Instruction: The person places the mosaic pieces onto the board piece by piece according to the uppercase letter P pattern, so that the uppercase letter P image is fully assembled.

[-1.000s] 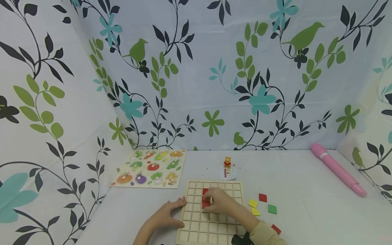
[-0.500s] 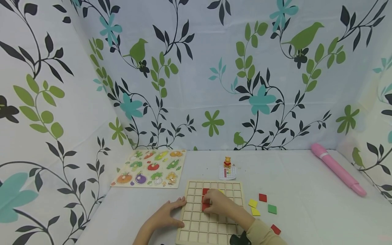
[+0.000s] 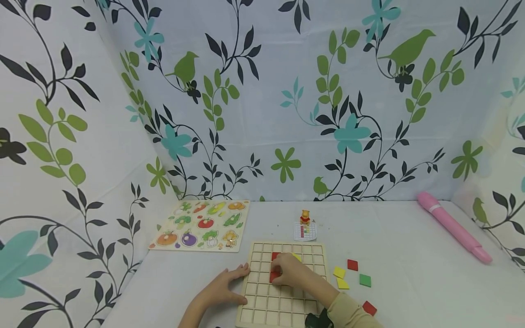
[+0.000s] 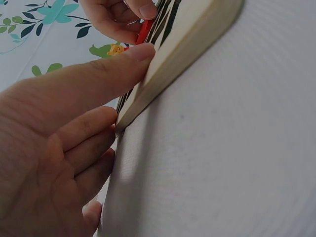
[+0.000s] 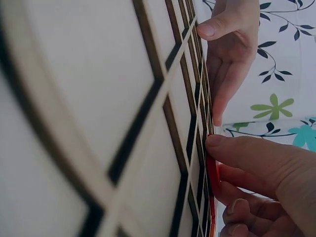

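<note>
My right hand (image 3: 290, 272) has shifted slightly, pinching a red tile (image 3: 274, 276), likely light, best edge-held; my straight left fingers (image 3: 235, 273) touch the board (image 3: 260, 302).

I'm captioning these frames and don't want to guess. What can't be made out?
Head view: cells of the wooden board under the right hand, which covers them.
Head view: marks on the card, too small.
Head view: dark item beside the sleeve, cut by the bottom edge.
Right wrist: face of the red tile, edge-on, partly behind that hand.
</note>
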### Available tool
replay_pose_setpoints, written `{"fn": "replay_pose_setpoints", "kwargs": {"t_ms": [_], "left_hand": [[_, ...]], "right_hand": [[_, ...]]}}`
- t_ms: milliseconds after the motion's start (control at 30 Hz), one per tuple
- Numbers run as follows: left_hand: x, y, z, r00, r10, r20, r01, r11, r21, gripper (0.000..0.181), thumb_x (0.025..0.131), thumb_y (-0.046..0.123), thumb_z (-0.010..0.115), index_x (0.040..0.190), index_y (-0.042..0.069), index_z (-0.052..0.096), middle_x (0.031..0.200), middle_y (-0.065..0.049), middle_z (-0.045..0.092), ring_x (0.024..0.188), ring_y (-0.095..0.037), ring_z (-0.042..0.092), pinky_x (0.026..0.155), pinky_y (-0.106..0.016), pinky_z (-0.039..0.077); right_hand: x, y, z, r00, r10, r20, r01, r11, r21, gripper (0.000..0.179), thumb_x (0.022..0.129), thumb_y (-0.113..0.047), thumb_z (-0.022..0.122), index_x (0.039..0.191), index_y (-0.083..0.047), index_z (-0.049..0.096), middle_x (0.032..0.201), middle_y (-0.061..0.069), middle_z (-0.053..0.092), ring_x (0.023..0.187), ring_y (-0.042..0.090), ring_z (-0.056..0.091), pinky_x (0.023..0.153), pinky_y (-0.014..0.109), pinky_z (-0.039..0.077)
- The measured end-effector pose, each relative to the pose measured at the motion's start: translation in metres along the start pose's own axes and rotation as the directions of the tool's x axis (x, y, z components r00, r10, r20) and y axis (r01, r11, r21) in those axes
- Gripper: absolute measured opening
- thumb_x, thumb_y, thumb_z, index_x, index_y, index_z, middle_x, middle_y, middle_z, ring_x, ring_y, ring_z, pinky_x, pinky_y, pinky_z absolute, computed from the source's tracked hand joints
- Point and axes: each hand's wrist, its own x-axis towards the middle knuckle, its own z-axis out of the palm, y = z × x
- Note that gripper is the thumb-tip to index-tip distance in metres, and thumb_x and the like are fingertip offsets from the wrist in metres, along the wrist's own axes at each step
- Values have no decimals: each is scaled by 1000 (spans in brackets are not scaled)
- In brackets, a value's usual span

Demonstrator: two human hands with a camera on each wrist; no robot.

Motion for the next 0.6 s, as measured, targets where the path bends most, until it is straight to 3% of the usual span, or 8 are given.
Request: {"fn": "replay_pose_setpoints", "kwargs": {"t_ms": [600], "left_hand": [[1, 1, 0, 1000, -12, -1, 12, 1000, -7, 76, 63, 31, 78, 127, 3, 48, 137, -10, 36, 126, -31, 29, 103, -55, 6]], "right_hand": [[-1, -4, -2, 999, 34, 16, -34, 999, -13, 17, 70, -17, 76, 74, -11, 61, 67, -11, 46, 62, 4, 41, 54, 17, 40]]}}
